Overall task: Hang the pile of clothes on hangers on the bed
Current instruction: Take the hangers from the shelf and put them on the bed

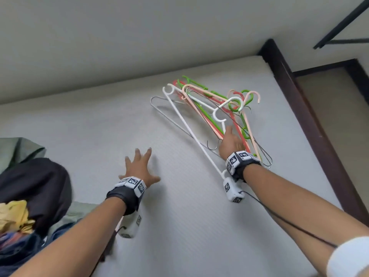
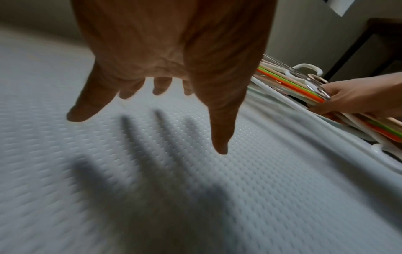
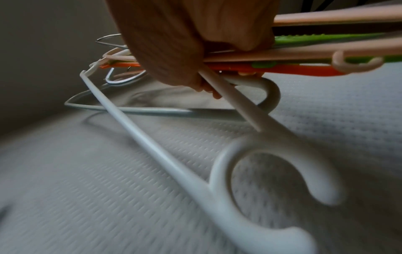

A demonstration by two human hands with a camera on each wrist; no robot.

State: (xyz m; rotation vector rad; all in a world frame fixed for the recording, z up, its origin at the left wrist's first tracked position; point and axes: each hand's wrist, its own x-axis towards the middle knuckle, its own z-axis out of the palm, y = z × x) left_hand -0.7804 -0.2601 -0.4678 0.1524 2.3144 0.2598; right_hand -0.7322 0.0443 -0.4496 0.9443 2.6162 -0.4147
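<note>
None of the clothes is on a hanger yet, so the job looks to be at its very start. The pile of clothes [image 1: 30, 196] lies bunched at the left edge of the bed [image 1: 179, 226], a dark garment on top with yellow, green and blue cloth showing around it, and nothing in it seems sorted or spread out. Well apart from it, toward the far right corner of the mattress, is the bundle of hangers [image 1: 215, 108]: plastic ones in green, orange-red, pale pink and white, plus a few thin wire ones (their hooks point several ways, so they may be tangled). The right hand [image 1: 231, 143] has its fingers and thumb curled round the lower part of that bundle, gripping several bars together; the right wrist view shows the bundle lifted at the held end while a long white hanger [image 3: 165, 154] and a wire hanger [image 3: 130, 110] slope down to touch the mattress. The left hand [image 1: 137, 166] holds nothing, its fingers spread wide and straight just above the bare mattress between pile and hangers, casting a clear shadow; whether the palm touches the cover cannot be told. What remains, as I judge it, is nearly everything: free one hanger from the bunch, pull a garment from the pile, fit it, and repeat until the pile is gone.
</note>
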